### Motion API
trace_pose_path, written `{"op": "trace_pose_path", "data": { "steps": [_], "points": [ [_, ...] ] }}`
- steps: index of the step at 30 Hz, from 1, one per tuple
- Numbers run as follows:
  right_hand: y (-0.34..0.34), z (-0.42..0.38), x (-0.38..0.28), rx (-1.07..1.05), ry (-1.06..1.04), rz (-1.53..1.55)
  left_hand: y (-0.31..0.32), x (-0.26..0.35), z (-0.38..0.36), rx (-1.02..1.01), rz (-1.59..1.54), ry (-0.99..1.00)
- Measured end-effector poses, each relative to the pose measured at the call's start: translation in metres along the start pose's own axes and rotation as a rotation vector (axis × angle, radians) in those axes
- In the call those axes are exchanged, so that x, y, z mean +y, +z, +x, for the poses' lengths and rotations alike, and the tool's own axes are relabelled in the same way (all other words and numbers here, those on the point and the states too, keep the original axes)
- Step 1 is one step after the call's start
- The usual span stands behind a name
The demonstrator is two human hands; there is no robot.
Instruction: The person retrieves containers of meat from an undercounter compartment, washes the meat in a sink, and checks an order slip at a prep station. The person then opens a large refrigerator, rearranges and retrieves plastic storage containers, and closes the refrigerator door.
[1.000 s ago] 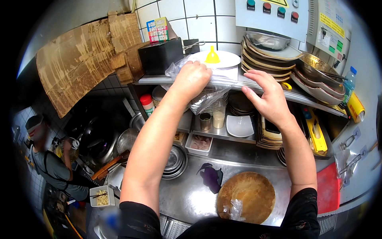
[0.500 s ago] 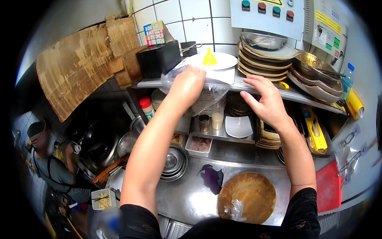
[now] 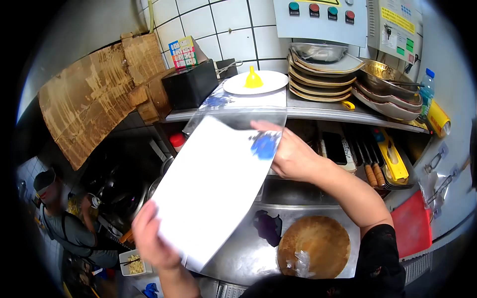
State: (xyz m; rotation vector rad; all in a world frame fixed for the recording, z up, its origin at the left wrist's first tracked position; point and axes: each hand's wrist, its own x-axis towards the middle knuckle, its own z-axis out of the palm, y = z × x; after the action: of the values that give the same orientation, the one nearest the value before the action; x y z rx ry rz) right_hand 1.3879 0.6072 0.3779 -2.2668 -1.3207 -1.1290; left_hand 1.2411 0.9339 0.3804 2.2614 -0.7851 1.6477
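Observation:
Between my hands a white paper sheet with a blue print at one corner [image 3: 213,184] is held tilted over the steel counter. Clear plastic film [image 3: 248,118] shows along its upper edge. Its lower left edge is in my left hand [image 3: 158,241], fingers closed around it. At the blue-printed upper right corner my right hand [image 3: 293,156] grips the sheet, with part of the fingers behind it. Beyond the sheet, a yellow funnel [image 3: 254,79] stands on a white plate [image 3: 231,87] on the shelf, over more blue-patterned paper [image 3: 218,100].
Below are a round wooden chopping board [image 3: 323,238] with crumpled plastic on it and a dark purple scrap [image 3: 267,227]. Stacked plates [image 3: 320,92], a metal bowl [image 3: 380,74] and a black box [image 3: 191,84] line the shelf. A co-worker [image 3: 69,223] stands at left by the woks.
My left hand has come down and left from the shelf edge, bringing the paper sheet out. My right hand, open before, has moved left and closed on its corner.

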Motion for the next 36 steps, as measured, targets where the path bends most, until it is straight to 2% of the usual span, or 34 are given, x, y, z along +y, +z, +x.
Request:
{"op": "trace_pose_path", "data": {
  "steps": [3, 6, 7, 8, 10, 12, 13, 14, 16, 17, 19, 21, 24, 25, 27, 30, 32, 34, 36],
  "points": [
    [0.002, 0.032, 0.006, 0.145, 0.071, -0.136, -0.053, -0.008, -0.067, 0.181, -0.109, -0.266],
    [0.012, 0.070, 0.050, 0.306, 0.219, -0.226, -0.085, -0.030, -0.128, 0.352, -0.226, -0.499],
    [0.008, 0.083, 0.065, 0.243, 0.355, -0.160, -0.088, -0.006, -0.105, 0.374, -0.179, -0.557],
    [0.003, 0.097, 0.078, 0.181, 0.486, -0.092, -0.090, -0.005, -0.104, 0.320, -0.271, -0.562],
    [-0.010, 0.113, 0.096, 0.449, 0.376, -0.311, -0.106, -0.028, -0.192, 0.143, -0.354, -0.838],
    [-0.017, 0.123, 0.110, 0.486, 0.245, -0.594, -0.093, -0.002, -0.204, 0.111, -0.353, -1.087],
    [-0.013, 0.122, 0.118, 0.334, 0.225, -0.610, -0.091, 0.003, -0.217, 0.027, -0.345, -1.193],
    [-0.009, 0.122, 0.116, 0.044, 0.302, -0.482, -0.094, 0.004, -0.246, -0.041, -0.391, -1.269],
    [0.001, 0.123, 0.122, -0.510, 0.455, -0.253, -0.084, 0.020, -0.253, -0.159, -0.279, -1.288],
    [0.004, 0.124, 0.126, -0.607, 0.491, -0.136, -0.084, 0.020, -0.268, -0.216, -0.235, -1.235],
    [0.007, 0.120, 0.142, -0.325, 0.605, -0.134, -0.085, 0.026, -0.294, -0.285, -0.153, -1.134],
    [0.002, 0.122, 0.140, -0.117, 0.636, -0.243, -0.088, 0.038, -0.277, -0.357, -0.128, -1.155],
    [0.003, 0.131, 0.144, -0.383, 0.611, -0.485, -0.085, 0.046, -0.267, -0.366, -0.124, -1.085],
    [0.001, 0.134, 0.145, -0.572, 0.514, -0.622, -0.086, 0.051, -0.263, -0.372, -0.126, -1.096],
    [0.001, 0.135, 0.148, -0.554, 0.558, -0.631, -0.084, 0.055, -0.260, -0.381, -0.095, -1.079],
    [-0.005, 0.141, 0.146, -0.471, 0.548, -0.658, -0.094, 0.063, -0.246, -0.577, -0.053, -1.168],
    [-0.009, 0.148, 0.144, -0.377, 0.511, -0.659, -0.089, 0.061, -0.246, -0.454, -0.102, -1.064],
    [-0.016, 0.151, 0.130, -0.515, 0.563, -0.595, -0.084, 0.057, -0.258, -0.344, -0.138, -0.952],
    [-0.011, 0.145, 0.136, -0.595, 0.620, -0.527, -0.092, 0.060, -0.247, -0.429, -0.123, -0.950]
  ]
}}
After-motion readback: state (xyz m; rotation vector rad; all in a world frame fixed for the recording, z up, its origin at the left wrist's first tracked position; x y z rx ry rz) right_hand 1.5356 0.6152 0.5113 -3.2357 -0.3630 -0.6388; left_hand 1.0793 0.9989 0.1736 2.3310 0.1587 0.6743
